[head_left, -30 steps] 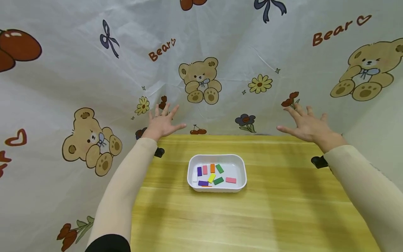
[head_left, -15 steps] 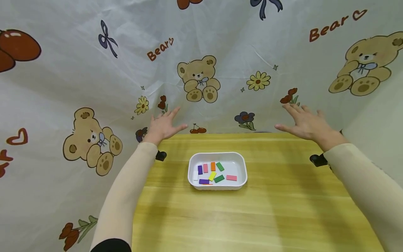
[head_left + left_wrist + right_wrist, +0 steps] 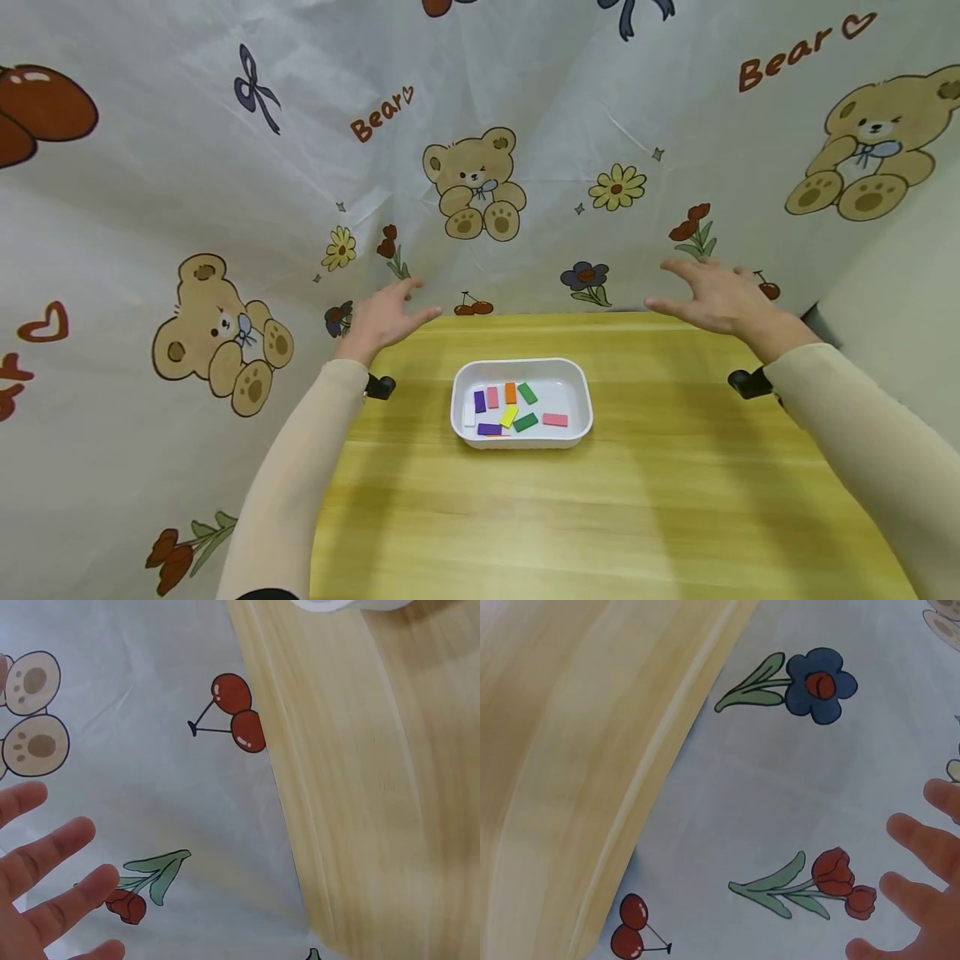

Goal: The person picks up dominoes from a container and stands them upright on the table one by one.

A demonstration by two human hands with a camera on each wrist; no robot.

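My left hand (image 3: 381, 322) hovers over the table's far left corner, its fingers apart and holding nothing. Over the far right side my right hand (image 3: 716, 298) is held up the same way, thumb pointing inward. Between and nearer than both hands, a white plastic tray (image 3: 577, 404) stands on the table. Inside it lie several small flat coloured blocks, among them a yellow block (image 3: 509, 416), an orange block (image 3: 511, 393), a pink block (image 3: 555, 420) and a green block (image 3: 526, 422). Spread fingers (image 3: 64, 840) show in the left wrist view, and likewise fingers (image 3: 922, 840) in the right.
The wooden table (image 3: 525, 525) ends at the back against a hanging cloth (image 3: 540, 100) printed with bears, flowers and cherries. A small black wrist-camera mount (image 3: 378, 387) hangs under the left wrist, and a similar black mount (image 3: 750, 384) under the right.
Both hands have lowered slightly, their fingers less upright and a little more bent than before. The head view has tilted slightly; the tray and blocks keep their arrangement.
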